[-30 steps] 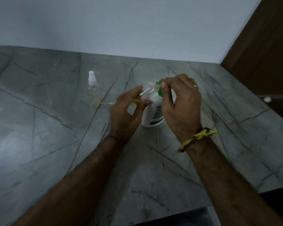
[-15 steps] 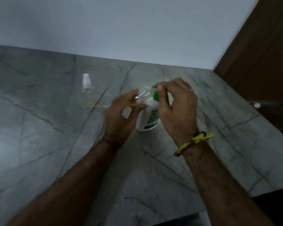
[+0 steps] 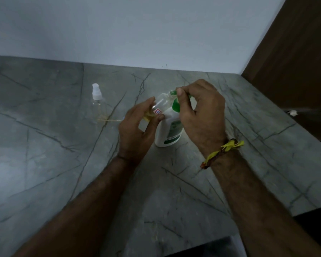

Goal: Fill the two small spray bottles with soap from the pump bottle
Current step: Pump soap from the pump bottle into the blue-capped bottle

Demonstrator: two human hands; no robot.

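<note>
Head view: our left hand (image 3: 135, 130) grips one small bottle (image 3: 158, 107) at the pump bottle (image 3: 170, 130) nozzle, our right hand (image 3: 198, 112) pinching the green pump (image 3: 174, 104) — partly filled; the capped spray bottle (image 3: 97, 98) stands apart, contents unclear.

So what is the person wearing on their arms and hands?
Both forearms are bare, with no sleeves showing. The right hand has a tied thread band round its wrist, yellow and dark reddish-brown, with loose yellow ends sticking out. The left hand has a thin dark line round its wrist, perhaps a thread; it is too dim to tell.
</note>
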